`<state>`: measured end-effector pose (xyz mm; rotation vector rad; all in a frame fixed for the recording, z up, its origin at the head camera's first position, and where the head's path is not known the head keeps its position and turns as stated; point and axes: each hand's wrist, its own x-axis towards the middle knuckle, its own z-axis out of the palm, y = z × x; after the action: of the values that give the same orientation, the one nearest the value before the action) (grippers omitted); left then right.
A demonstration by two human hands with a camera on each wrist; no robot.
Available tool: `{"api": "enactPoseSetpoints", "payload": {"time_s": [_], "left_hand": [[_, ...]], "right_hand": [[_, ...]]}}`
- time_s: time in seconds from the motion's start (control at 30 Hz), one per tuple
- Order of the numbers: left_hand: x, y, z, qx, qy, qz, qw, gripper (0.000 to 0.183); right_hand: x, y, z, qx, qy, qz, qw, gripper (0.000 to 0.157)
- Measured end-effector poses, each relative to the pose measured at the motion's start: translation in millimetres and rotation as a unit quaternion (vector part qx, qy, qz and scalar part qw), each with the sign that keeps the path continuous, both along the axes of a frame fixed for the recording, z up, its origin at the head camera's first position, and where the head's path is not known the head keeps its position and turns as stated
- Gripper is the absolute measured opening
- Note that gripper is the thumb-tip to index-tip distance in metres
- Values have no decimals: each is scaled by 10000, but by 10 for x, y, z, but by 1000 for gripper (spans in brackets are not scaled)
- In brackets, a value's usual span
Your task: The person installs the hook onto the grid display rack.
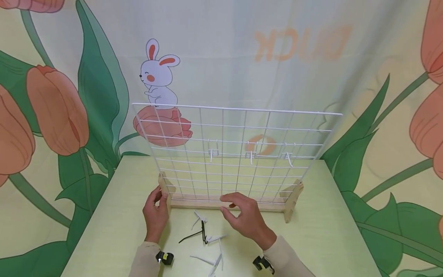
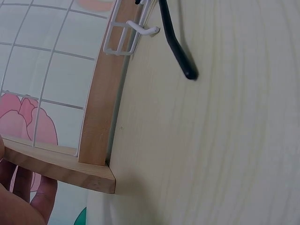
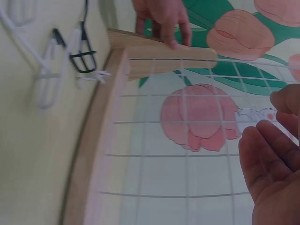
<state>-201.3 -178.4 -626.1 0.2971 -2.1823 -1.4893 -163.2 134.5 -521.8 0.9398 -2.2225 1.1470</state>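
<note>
A white wire grid (image 1: 238,109) stands upright in a wooden base with a front rail (image 1: 197,204). At its left end my left hand (image 1: 155,215) holds the wooden side piece (image 1: 163,181), thumb on one face and fingers on the other. The right wrist view shows that hand (image 3: 164,18) on the same piece. My right hand (image 1: 247,219) hovers in front of the lower middle of the grid, thumb and forefinger apart, nothing between them. Below it on the table lie a black hook (image 1: 203,232) and several loose white hooks (image 1: 216,264).
Three white hooks hang on the grid in one row: left (image 1: 212,154), middle (image 1: 251,156) and right (image 1: 288,158). Another wooden side piece (image 1: 292,202) supports the grid's right end. Behind the pale table (image 1: 339,231) hangs a printed curtain (image 1: 221,50) with tulips and a rabbit.
</note>
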Motion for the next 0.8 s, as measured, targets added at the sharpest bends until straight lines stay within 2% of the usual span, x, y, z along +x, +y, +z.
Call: {"api": "enactPoseSetpoints", "payload": {"time_s": [0.37, 0.6, 0.7, 0.8], "left_hand": [[-3, -9, -9, 39, 61, -47, 10000, 41], [14, -2, 15, 57, 136, -66, 9999, 40], [13, 1, 18, 87, 138, -87, 9998, 40], [7, 0, 16, 86, 116, -75, 9999, 40]], "right_hand": [[148, 99, -529, 675, -742, 132, 9949, 27], [188, 115, -858, 1355, -1418, 217, 9803, 26], [193, 120, -964, 1626, -1483, 230, 9752, 25], [194, 122, -1039, 1810, -1348, 219, 9740, 24]]}}
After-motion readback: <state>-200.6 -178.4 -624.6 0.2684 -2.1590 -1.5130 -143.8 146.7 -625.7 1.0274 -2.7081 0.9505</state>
